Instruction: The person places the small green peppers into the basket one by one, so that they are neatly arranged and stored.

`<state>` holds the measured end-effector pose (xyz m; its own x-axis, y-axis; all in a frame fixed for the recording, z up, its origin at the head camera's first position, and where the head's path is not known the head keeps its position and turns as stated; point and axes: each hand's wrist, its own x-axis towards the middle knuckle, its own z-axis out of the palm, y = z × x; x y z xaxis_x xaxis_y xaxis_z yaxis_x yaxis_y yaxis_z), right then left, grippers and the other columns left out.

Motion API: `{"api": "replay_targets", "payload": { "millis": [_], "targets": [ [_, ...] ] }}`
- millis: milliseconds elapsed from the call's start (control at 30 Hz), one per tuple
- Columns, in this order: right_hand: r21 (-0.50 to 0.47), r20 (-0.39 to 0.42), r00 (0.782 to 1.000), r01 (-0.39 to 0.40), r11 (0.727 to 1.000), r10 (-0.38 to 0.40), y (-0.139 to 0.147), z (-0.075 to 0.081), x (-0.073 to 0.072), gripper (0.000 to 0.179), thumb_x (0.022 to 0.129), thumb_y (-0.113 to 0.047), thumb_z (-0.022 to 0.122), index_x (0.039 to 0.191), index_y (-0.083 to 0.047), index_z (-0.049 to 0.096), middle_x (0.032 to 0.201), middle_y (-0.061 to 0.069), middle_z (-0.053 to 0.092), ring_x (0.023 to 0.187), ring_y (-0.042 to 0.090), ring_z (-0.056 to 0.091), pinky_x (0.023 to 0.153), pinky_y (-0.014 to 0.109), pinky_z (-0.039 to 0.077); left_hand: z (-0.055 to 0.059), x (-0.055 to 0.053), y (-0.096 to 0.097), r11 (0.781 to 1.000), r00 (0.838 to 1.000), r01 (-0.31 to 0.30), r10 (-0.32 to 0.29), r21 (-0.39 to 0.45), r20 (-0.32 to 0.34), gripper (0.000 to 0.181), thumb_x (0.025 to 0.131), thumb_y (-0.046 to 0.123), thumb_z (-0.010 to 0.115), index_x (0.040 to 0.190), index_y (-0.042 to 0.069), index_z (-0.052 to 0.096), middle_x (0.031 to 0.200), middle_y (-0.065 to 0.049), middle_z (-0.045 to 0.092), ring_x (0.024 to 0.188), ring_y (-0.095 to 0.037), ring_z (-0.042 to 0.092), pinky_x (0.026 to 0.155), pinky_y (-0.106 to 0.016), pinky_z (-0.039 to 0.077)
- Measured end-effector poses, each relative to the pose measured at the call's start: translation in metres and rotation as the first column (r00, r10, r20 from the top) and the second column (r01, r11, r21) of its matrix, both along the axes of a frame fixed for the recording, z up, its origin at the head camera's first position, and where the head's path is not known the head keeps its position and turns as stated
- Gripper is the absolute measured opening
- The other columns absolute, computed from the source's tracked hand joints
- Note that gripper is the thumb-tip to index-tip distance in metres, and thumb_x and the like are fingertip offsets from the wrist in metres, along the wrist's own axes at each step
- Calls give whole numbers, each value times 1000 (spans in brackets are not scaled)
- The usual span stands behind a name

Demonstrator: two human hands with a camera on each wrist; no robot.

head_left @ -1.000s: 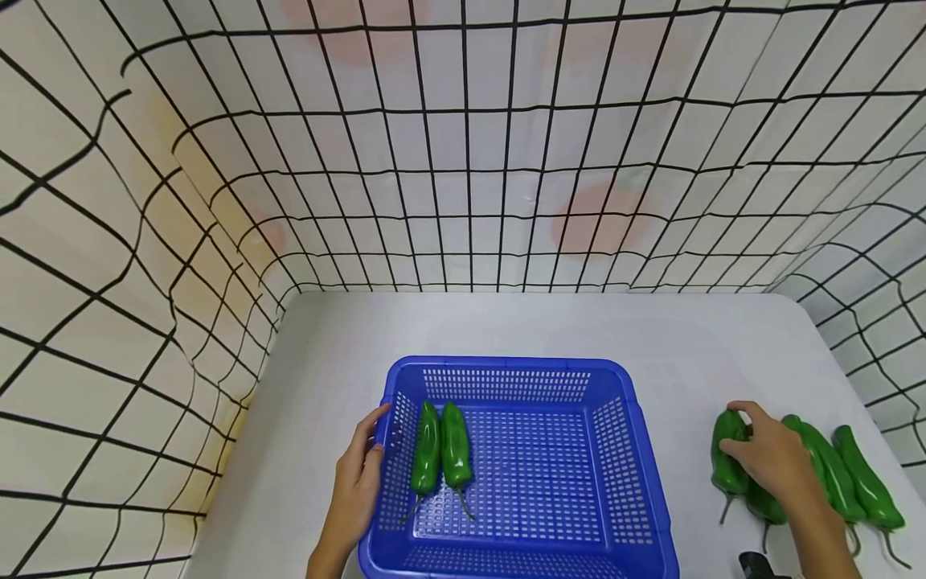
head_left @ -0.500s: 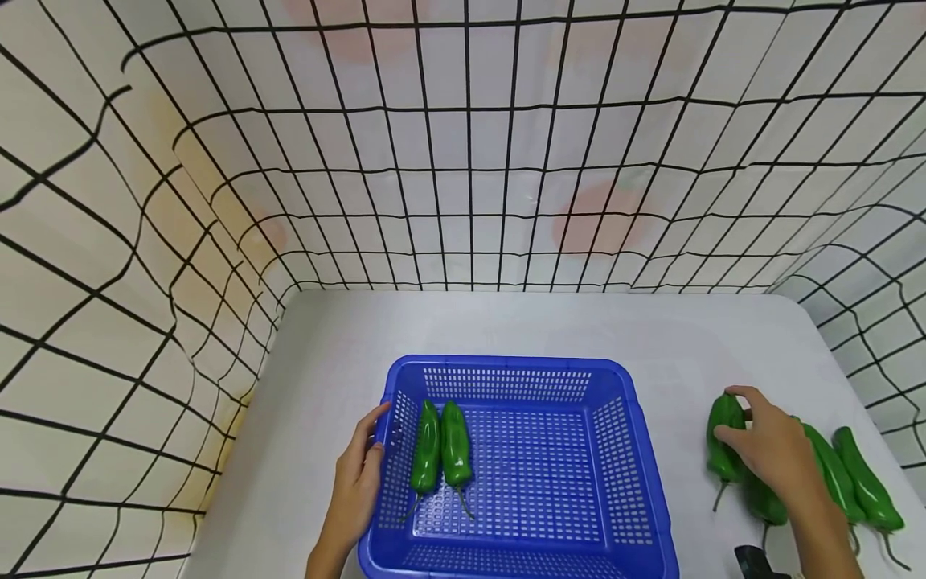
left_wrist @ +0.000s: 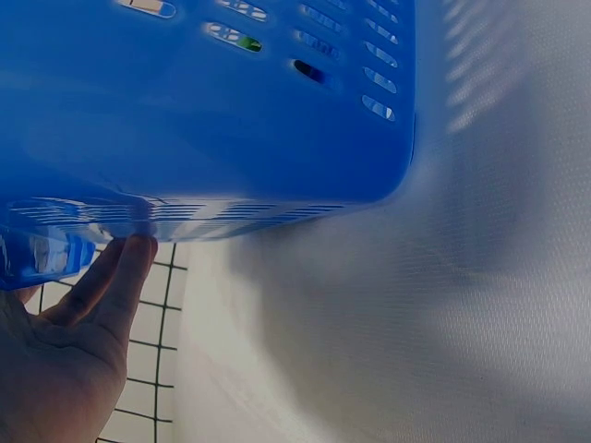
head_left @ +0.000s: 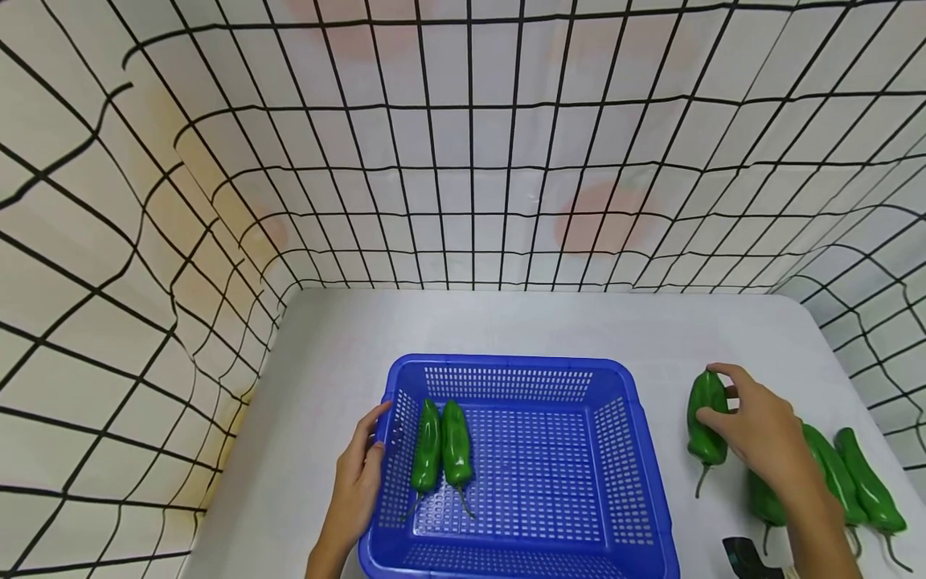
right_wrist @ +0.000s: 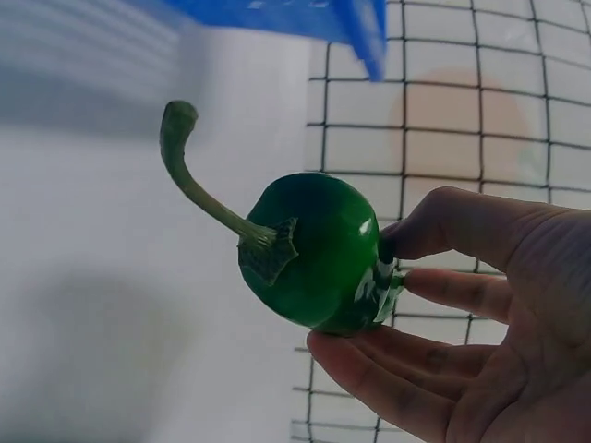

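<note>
My right hand (head_left: 760, 422) pinches a green pepper (head_left: 705, 418) between thumb and fingers, to the right of the blue plastic basket (head_left: 521, 366). In the right wrist view the pepper (right_wrist: 314, 249) hangs above the table, its curved stem towards the camera. At the basket's left side my left hand (head_left: 354, 474) grips the rim. In the left wrist view that hand's fingers (left_wrist: 129, 277) reach under the rim against the outer wall. Two green peppers lie side by side in the basket's left part, a left one (head_left: 427, 446) and a right one (head_left: 456, 446).
Several more green peppers (head_left: 868, 478) lie at the right, partly behind my right forearm. A black device (head_left: 745, 556) shows at the right wrist. Black wire grid (head_left: 470, 161) walls with white sheeting behind stand at the back and both sides of the white table (head_left: 347, 322).
My right hand has lifted the pepper from the group at the right and moved it left and away from me. The left hand and basket stay in place.
</note>
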<state>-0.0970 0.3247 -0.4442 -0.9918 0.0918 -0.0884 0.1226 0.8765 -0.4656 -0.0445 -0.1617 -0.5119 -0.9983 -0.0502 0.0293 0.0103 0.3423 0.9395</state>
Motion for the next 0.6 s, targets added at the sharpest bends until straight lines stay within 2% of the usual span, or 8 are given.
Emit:
{"api": "replay_targets", "payload": {
  "millis": [100,300,600],
  "targets": [
    [-16,-18,1000,-11,1000,10,-11,7,-1,68,85,-16,72,141,8,42,115,43,55,94,55,59,56,51,51,0,0,0,1000,1000,2,-2,5,0,55,103,1,35,149,30,41,154,-8,42,124,-42,56,83,-56,54],
    [-78,-53,997,-65,995,61,-32,19,-3,67,85,-14,70,142,7,42,116,41,55,91,52,63,53,44,53,-1,0,-1,1000,1000,2,-2,4,-3,55,103,1,35,149,30,41,154,-7,42,124,-41,56,84,-56,54],
    [-146,-75,991,-120,982,110,-63,28,-5,65,86,-11,67,144,4,43,121,39,54,88,47,65,50,37,58,-1,-1,0,1000,1000,13,-13,1,-11,53,103,1,35,148,28,42,153,-11,42,124,-44,55,84,-58,54]
  ]
}}
